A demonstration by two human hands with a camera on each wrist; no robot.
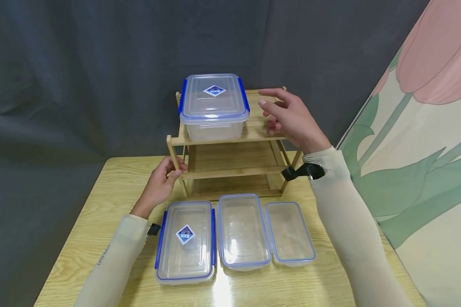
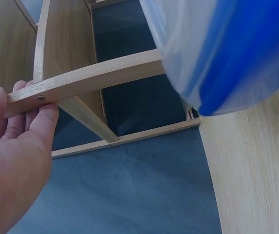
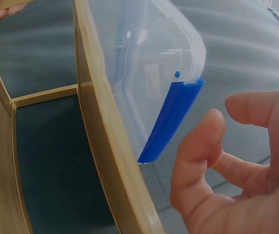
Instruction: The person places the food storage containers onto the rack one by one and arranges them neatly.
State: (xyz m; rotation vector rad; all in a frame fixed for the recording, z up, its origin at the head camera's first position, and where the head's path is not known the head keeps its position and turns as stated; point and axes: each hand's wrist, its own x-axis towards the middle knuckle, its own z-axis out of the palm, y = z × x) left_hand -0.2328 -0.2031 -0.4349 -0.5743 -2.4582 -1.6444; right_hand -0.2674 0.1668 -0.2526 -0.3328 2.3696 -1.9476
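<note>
Seen from the head, a clear, blue-latched box (image 1: 214, 106) with a diamond label (image 1: 214, 90) sits lidded and upright on the left of a three-tier wooden rack (image 1: 234, 172), close to its front edge. Three more boxes (image 1: 243, 232) line the tabletop (image 1: 88, 204) below. A tug on the rack or a bump to the box could, in all likelihood, send it over that edge.

In the left wrist view, the left hand (image 2: 17, 165) grips a wooden bar, fingers (image 2: 44, 122) wrapped underneath.

At the right wrist, the right hand (image 3: 246, 195) holds nothing, its bent fingers spread apart beside a glossy blue latch (image 3: 171, 122).
</note>
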